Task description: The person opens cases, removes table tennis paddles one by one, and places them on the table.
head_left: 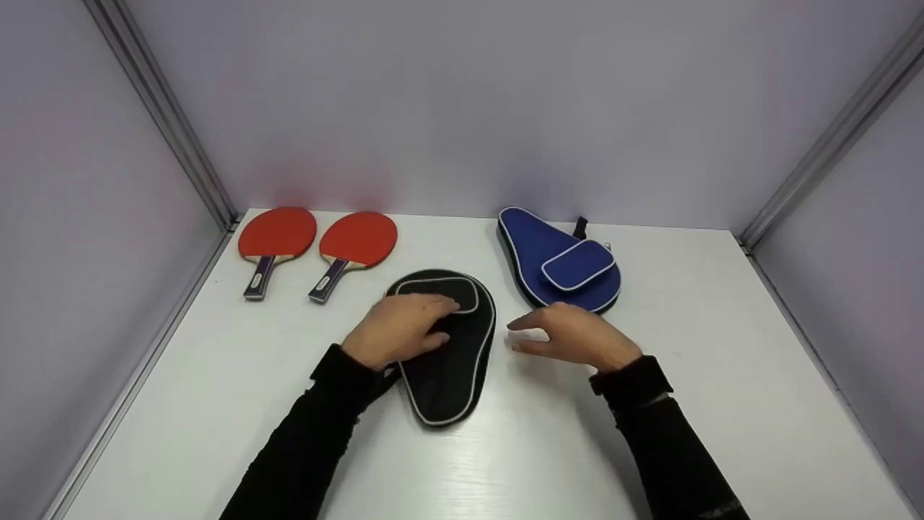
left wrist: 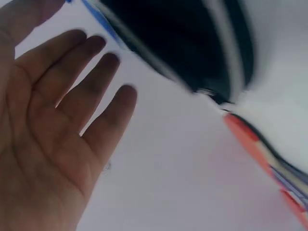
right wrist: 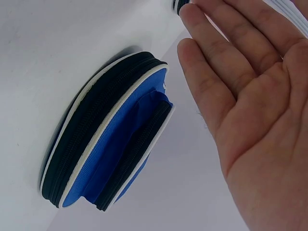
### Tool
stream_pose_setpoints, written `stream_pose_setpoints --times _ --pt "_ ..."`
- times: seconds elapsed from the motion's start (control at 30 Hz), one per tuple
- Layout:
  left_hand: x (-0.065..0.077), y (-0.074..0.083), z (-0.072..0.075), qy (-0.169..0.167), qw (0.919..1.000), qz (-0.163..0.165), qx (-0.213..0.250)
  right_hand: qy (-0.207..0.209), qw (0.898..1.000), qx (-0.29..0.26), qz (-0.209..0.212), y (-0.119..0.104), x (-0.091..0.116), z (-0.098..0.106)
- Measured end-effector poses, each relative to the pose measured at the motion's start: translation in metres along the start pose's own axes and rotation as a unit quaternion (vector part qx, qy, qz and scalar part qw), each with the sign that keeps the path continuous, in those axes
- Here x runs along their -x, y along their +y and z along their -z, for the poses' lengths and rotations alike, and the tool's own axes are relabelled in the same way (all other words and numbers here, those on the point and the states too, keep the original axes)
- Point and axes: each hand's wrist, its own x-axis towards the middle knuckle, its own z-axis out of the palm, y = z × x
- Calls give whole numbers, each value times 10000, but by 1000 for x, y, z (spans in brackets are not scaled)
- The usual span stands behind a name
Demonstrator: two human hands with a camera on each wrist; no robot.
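A black table tennis bat case [head_left: 452, 368] with white piping and a small zipped pocket lies in the middle of the table. Over its upper left part is my left hand [head_left: 401, 325], fingers extended and gripping nothing; whether it touches the case cannot be told. In the left wrist view the palm of that hand [left wrist: 53, 120] shows beside the blurred dark case [left wrist: 178, 38]. My right hand [head_left: 574, 336] hovers between the two cases with relaxed, parted fingers, holding nothing. Just behind it lies a blue bat case [head_left: 530, 242], whose pocket [right wrist: 134, 149] stands out in the right wrist view.
Two red table tennis bats, one outer [head_left: 278, 232] and one inner [head_left: 361, 238], lie at the back left with handles towards me. The white table [head_left: 722, 347] is bounded by pale walls [head_left: 462, 108] at the back and both sides.
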Motion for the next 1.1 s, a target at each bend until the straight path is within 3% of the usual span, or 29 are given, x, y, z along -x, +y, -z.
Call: stream_pose_setpoints --times 0.07,0.17,0.3,0.4,0.47,0.57,0.8,1.0,1.1 --pt "3 19 5 -244 9996 -87 -116 38 10000 8 3 0 0 0" --pt "8 47 7 -914 9953 -12 -322 55 10000 -2 0 1 0 1" --pt "9 75 1 -1859 9793 173 -783 32 10000 14 2 2 1 2" --pt "7 84 -9 -2148 9699 294 -1108 11 10000 9 -24 2 1 1" --pt "4 85 -16 -2180 9680 391 -1177 11 10000 38 -28 2 1 1" --pt "-1 79 -25 -2159 9694 471 -1066 31 10000 53 -36 2 1 1" --pt "-22 25 -73 -1722 9828 163 -641 48 9999 17 -101 2 2 2" --pt "-26 -5 -74 -1507 9883 165 -178 39 9999 25 -103 3 2 2" --pt "-23 -7 -57 -1491 9882 300 154 32 9999 1 -105 3 2 3"
